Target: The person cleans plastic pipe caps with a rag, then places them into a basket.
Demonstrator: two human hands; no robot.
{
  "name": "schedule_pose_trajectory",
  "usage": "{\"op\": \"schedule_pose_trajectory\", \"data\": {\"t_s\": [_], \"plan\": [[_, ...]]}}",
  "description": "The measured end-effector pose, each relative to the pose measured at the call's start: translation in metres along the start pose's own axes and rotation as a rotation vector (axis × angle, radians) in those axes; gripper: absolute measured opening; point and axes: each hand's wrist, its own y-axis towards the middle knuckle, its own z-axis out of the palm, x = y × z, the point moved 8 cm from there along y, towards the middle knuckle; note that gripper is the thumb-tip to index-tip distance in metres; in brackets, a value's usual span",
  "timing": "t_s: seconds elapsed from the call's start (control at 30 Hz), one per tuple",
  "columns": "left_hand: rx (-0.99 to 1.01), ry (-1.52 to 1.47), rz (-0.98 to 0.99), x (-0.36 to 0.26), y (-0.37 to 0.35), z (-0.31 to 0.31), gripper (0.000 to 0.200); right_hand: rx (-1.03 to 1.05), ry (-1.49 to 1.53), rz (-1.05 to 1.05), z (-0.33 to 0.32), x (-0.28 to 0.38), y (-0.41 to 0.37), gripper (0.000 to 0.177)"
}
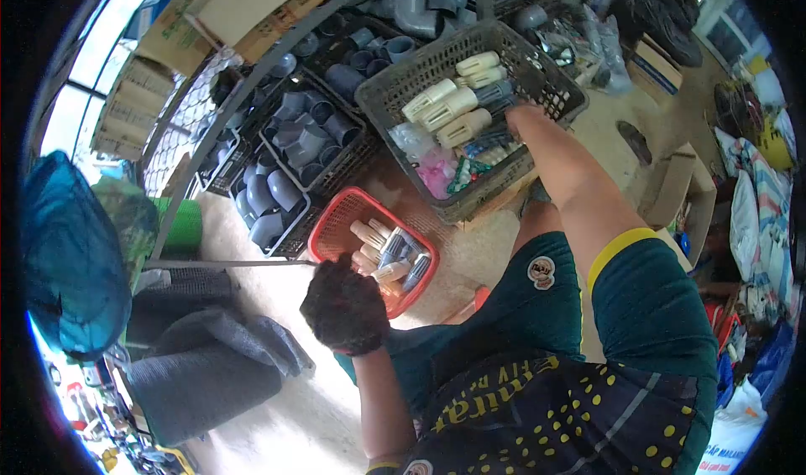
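My left hand [346, 304], in a dark glove, is closed in a fist beside the red basket [336, 210]. A thin metal rod [235, 263] runs from the left up to its fingers. Slotted cream and dark grey plastic pieces [369, 233] lie in that basket. My bare right hand [525, 120] reaches into a black plastic crate [382, 110], by a dark grey slotted piece [495, 93]. Its fingers are largely hidden. Several cream slotted pieces [452, 108] lie in this crate, with pink and clear plastic bags [435, 173] at its near end.
Black crates of grey pipe fittings [309, 129] stand on the left behind a metal frame [243, 89]. A dark mesh roll [206, 383] lies at lower left. To the right are an open cardboard box [680, 189] and a sandal [634, 141] on the floor.
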Motion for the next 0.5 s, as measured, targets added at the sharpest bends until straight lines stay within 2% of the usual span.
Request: {"op": "schedule_pose_trajectory", "data": {"t_s": [0.03,0.1,0.17,0.23,0.27,0.3,0.37,0.4,0.43,0.5], "plan": [[-0.12,0.516,0.068,-0.027,0.002,-0.003,0.036,-0.078,-0.019,-0.078,0.008,-0.01,0.041,0.074],[0.05,1.059,0.393,-0.072,0.005,0.02,0.03,-0.372,-0.091,-0.355,0.021,-0.015,0.092,0.071],[0.114,0.858,0.059,-0.046,-0.001,0.002,0.037,0.13,-0.293,-0.411,0.032,0.015,0.054,0.072],[0.086,0.379,-0.123,-0.011,-0.016,-0.006,0.044,0.098,-0.069,-0.175,-0.019,0.044,-0.072,0.069],[0.045,0.194,-0.196,0.004,-0.024,-0.011,0.046,-0.099,-0.02,-0.279,-0.043,0.061,-0.124,0.066],[0.084,0.198,-0.189,-0.004,-0.023,-0.015,0.045,-0.292,0.043,-0.382,-0.063,0.07,-0.16,0.064],[0.164,0.204,-0.174,-0.022,-0.02,-0.022,0.043,-0.49,0.161,-0.344,-0.079,0.056,-0.179,0.068],[0.074,-0.052,-0.222,-0.009,-0.028,-0.029,0.043,-0.592,0.248,-0.397,-0.087,0.049,-0.197,0.065],[0.032,-0.11,-0.217,-0.009,-0.029,-0.033,0.044,-0.689,0.345,-0.443,-0.092,0.041,-0.219,0.062],[-0.049,-0.223,-0.198,-0.009,-0.031,-0.041,0.045,-0.744,0.738,-0.5,-0.095,0.036,-0.278,0.056]]}}
